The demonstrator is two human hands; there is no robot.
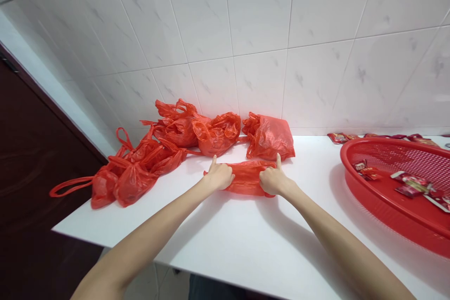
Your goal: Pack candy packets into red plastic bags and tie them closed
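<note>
The left hand point(221, 176) and the right hand point(274, 179) are both clenched on one red bag point(247, 179), thumbs raised; it is spread between them over the table point(225, 239). From it, other bags point(163, 164) lie at ten o'clock, a basket point(376, 211) at three o'clock.

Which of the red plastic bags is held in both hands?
The thin red plastic bag stretched between left hand and right hand; neither grips another.
</note>
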